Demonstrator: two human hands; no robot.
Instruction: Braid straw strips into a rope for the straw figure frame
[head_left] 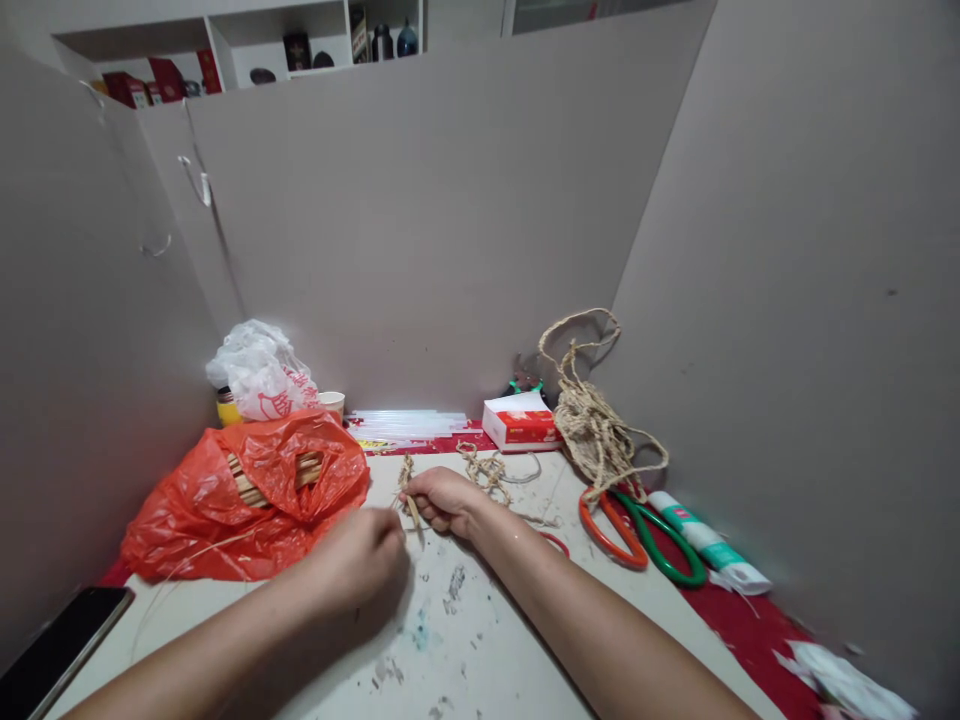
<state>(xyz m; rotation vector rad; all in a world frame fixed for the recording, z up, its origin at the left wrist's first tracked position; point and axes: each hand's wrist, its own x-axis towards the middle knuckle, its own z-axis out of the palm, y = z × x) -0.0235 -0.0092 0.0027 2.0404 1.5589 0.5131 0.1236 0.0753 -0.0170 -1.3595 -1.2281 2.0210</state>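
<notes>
Above the middle of a stained white board [465, 640], my right hand [442, 500] pinches a small tan bundle of straw-like fibre [412, 510], its upper end looking knotted or braided. My left hand [367, 550] is curled closed just left of it, its back towards me. Thin strands show between the two hands, but what the left fingers hold is hidden. Behind my right hand lies a loose length of tan twisted rope [487, 470]. A red plastic bag [202, 510] with cut tan stalks [251, 485] showing inside sits left of my hands.
On the right are a pile of rope [596, 430], red-handled [615, 535] and green-handled [664, 540] tools, and a white-and-teal tube [709, 540]. Clear sticks [409, 425] and a red-and-white box [521, 422] line the back partition [420, 230]. A phone [56, 645] lies front left.
</notes>
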